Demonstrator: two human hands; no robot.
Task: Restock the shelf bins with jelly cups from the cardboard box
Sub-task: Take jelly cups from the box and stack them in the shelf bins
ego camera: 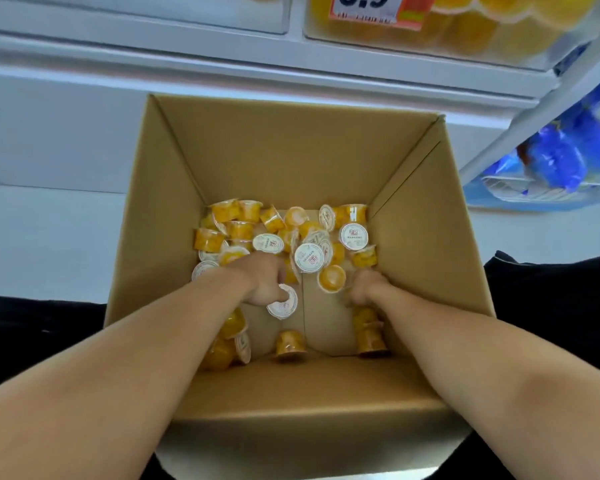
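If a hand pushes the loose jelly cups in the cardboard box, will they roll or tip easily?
Probably yes. The jelly cups already lie at all angles, so they likely tip easily. Their round shape suggests they may roll on the cardboard box floor. Both hands gather several, so each cup is probably light.

The right hand fingers are blurred; the price tag is cropped.

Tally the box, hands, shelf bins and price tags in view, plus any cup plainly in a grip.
Cardboard box: 1
Hands: 2, left hand and right hand
Shelf bins: 2
Price tag: 1
Jelly cup in the left grip: 1
Total: 7
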